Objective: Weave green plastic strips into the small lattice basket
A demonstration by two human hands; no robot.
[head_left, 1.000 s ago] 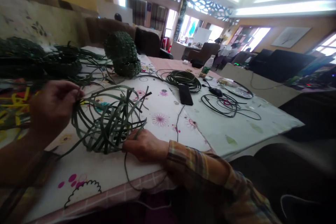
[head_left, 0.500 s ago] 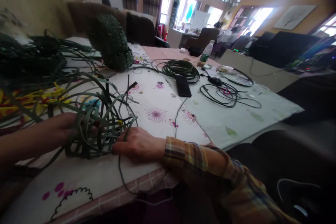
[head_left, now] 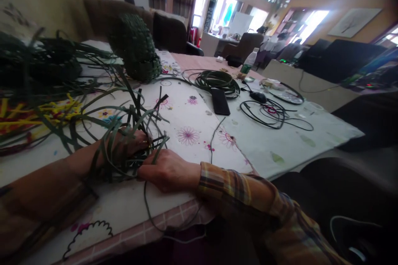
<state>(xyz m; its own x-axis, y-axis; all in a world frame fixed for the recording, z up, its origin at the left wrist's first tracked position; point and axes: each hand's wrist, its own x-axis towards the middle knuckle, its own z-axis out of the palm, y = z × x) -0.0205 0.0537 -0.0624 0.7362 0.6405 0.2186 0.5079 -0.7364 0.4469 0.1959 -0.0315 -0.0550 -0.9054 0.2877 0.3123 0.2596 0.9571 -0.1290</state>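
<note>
Loose green flat strips curve up and outward from a partly woven piece near the table's front edge. My right hand is closed at the right side of this piece, its thumb and fingers pinching a green strip. A thin dark strand hangs below that hand over the table edge. Reaching in among the strips from the left, my left hand has its fingers curled at the strips close to my right hand. Crossing strips partly cover its fingers.
Behind stands a dark green woven basket. Yellow and red strands lie at left. Farther right are a strip coil, a black phone, a plastic bottle, a computer mouse and looped cords on the flowered tablecloth.
My left hand has moved right and inward through the strips, closer to my right hand. The strips have shifted with it. My right hand keeps its hold; the view has turned slightly.
</note>
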